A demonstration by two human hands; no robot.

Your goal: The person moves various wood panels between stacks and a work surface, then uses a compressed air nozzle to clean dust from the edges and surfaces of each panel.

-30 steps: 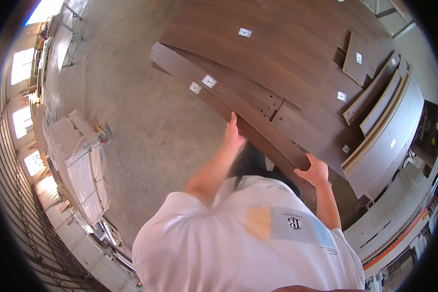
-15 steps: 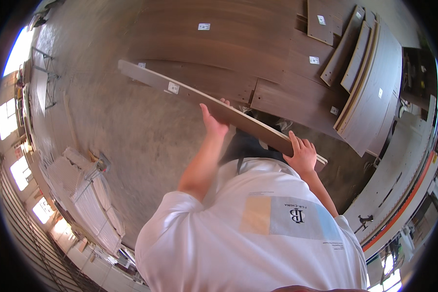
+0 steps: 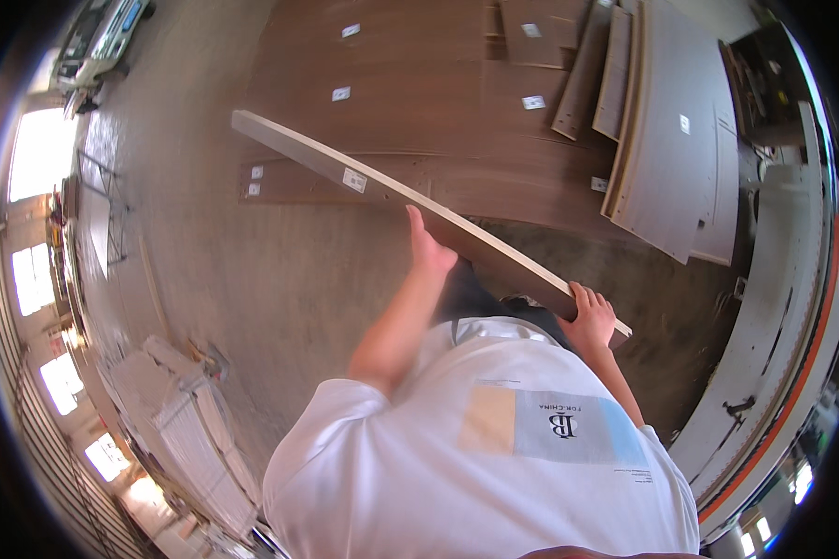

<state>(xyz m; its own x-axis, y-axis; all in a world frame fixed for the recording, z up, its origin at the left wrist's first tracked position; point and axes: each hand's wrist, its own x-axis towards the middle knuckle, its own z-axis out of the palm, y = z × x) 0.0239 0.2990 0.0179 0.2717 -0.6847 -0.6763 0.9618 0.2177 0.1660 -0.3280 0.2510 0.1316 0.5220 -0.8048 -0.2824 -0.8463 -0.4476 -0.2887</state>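
A long brown board (image 3: pixel 513 265) with a pale edge and a white label slants across in front of me, its far-left end higher in the picture. My left hand (image 3: pixel 431 250) grips it near the middle, thumb up against the near face; the fingers are hidden behind it. My right hand (image 3: pixel 591 317) is closed around the board near its right end, fingers over the pale edge. Beyond it, brown panels (image 3: pixel 410 65) with white labels lie flat near the floor.
Several panels (image 3: pixel 667 140) lean in an overlapping pile at the right. Farther right runs a long pale machine (image 3: pixel 755 345) with an orange stripe. Stacked wrapped sheets (image 3: pixel 172 410) stand at lower left. A metal frame (image 3: pixel 100 205) and a vehicle (image 3: pixel 103 42) are at far left.
The view has turned right, so the panels and pile appear farther left. I still hold the board in both hands; my left fingertips, seen beyond it before, are now hidden.
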